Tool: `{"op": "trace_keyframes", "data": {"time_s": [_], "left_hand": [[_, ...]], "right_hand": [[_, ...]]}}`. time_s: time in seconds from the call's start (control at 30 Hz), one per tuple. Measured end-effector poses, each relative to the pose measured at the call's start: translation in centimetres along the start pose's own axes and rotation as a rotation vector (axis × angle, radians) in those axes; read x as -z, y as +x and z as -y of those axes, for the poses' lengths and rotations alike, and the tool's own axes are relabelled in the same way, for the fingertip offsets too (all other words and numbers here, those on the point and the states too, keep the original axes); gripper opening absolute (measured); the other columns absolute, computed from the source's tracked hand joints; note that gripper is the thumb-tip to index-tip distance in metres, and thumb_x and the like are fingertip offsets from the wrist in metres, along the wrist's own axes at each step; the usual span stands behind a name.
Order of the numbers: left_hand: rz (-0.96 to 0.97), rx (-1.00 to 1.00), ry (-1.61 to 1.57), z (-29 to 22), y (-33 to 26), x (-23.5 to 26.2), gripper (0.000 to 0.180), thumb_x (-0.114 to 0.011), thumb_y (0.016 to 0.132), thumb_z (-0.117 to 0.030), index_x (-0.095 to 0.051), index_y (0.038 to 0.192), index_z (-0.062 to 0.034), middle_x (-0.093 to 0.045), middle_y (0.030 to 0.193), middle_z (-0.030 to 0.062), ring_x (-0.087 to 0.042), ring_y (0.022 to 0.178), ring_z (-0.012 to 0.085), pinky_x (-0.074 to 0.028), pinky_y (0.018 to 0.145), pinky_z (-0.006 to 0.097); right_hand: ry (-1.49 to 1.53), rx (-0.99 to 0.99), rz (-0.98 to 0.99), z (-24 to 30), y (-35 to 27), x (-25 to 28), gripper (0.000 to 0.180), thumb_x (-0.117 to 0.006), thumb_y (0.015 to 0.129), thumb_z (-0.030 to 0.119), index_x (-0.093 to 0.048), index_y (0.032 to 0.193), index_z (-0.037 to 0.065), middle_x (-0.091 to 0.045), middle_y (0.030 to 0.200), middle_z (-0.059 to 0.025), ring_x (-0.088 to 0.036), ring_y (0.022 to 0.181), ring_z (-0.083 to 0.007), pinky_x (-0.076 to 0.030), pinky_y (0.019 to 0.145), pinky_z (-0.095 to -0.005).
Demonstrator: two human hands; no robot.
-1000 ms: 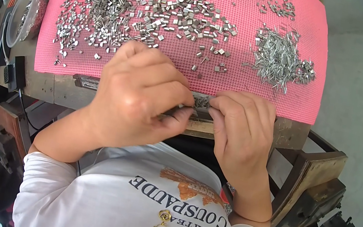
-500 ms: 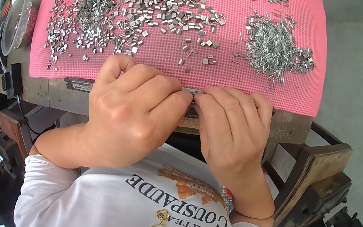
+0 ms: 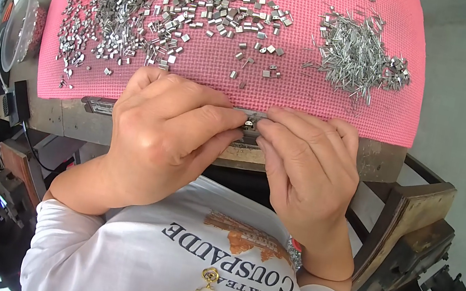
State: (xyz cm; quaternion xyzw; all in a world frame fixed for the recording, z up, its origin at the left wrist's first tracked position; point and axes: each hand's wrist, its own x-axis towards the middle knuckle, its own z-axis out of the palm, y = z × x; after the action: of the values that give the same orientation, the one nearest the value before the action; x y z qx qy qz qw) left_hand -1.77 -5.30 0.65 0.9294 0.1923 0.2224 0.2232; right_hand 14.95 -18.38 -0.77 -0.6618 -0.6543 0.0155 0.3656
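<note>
Over the last second both hands have risen to the near edge of the pink mat [image 3: 339,111]. The left hand [image 3: 163,133] has uncurled, its fingers [image 3: 213,118] now stretched flat toward the right hand [image 3: 307,168]. Fingertips of both now meet on a small metal piece [image 3: 248,124] there.

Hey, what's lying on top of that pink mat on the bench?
On the pink mat lie heaps of small metal links, scattered square clips, and a pile of thin metal pins. The left hand and right hand cover its near edge, hiding whatever lies beneath them.
</note>
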Motion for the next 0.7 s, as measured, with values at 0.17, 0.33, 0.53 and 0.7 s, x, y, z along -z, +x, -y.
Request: {"op": "trace_keyframes", "data": {"time_s": [0.17,0.33,0.53,0.7], "left_hand": [[0.026,-0.053,-0.012,0.2,0.0,0.1,0.031,-0.087,0.065,-0.005,-0.079,0.094,-0.0096,-0.073,0.093,0.0039,-0.066,0.080,0.0209,-0.045,0.074,0.036],[0.043,-0.090,-0.007,0.5,0.0,0.2,0.030,-0.086,0.065,-0.004,-0.079,0.094,-0.0092,-0.073,0.094,0.0051,-0.066,0.081,0.0216,-0.045,0.073,0.035],[-0.028,-0.081,-0.076,1.1,-0.4,-0.4,0.032,-0.088,0.063,-0.003,-0.079,0.094,-0.0073,-0.073,0.093,0.0052,-0.067,0.081,0.0219,-0.047,0.072,0.035],[-0.068,-0.040,-0.134,1.2,-0.4,-0.8,0.035,-0.090,0.062,-0.002,-0.079,0.095,-0.0057,-0.073,0.093,0.0078,-0.068,0.080,0.0232,-0.049,0.071,0.035]], "right_hand": [[0.000,-0.011,-0.006,0.0,0.1,-0.4,0.028,-0.074,0.073,0.002,-0.071,0.101,0.001,-0.072,0.100,-0.0074,-0.070,0.088,-0.0225,-0.045,0.078,-0.0374],[-0.033,-0.012,0.004,0.0,0.6,-0.7,0.024,-0.073,0.073,0.004,-0.070,0.097,0.004,-0.070,0.096,-0.0043,-0.067,0.086,-0.0214,-0.044,0.079,-0.0367],[0.025,-0.022,-0.003,-0.3,0.6,-0.9,0.024,-0.075,0.073,0.007,-0.069,0.096,0.006,-0.069,0.093,-0.0025,-0.066,0.086,-0.0221,-0.043,0.079,-0.0378],[0.011,-0.049,0.061,0.4,1.2,-0.5,0.026,-0.076,0.075,0.003,-0.068,0.099,0.005,-0.068,0.096,-0.0054,-0.065,0.089,-0.0259,-0.044,0.081,-0.0396]]}}
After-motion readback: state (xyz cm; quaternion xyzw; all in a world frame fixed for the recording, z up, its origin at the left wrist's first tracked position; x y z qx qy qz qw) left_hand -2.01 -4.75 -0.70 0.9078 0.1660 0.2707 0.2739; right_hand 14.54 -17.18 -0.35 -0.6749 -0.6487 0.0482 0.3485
